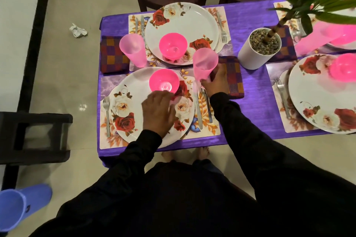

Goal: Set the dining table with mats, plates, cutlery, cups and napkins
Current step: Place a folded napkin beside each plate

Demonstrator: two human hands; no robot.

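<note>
A pale pink cup (204, 63) is gripped near its base by the right hand (216, 81), tilted, over the top right corner of the near mat (208, 131), beside a checked napkin (234, 79). The left hand (159, 113) is laid with relaxed fingers on the near flowered plate (125, 109), nothing being grasped. On that plate an empty bright pink bowl (163, 81) is seen, just beyond the left hand's fingers. On the far plate (192, 23) a second pink bowl (172, 45), also empty, is set, and a second pale cup (133, 49) is stood upright to its left. A white pot (254, 57) filled with gravel and holding a plant stem is placed on the purple table (254, 92).
</note>
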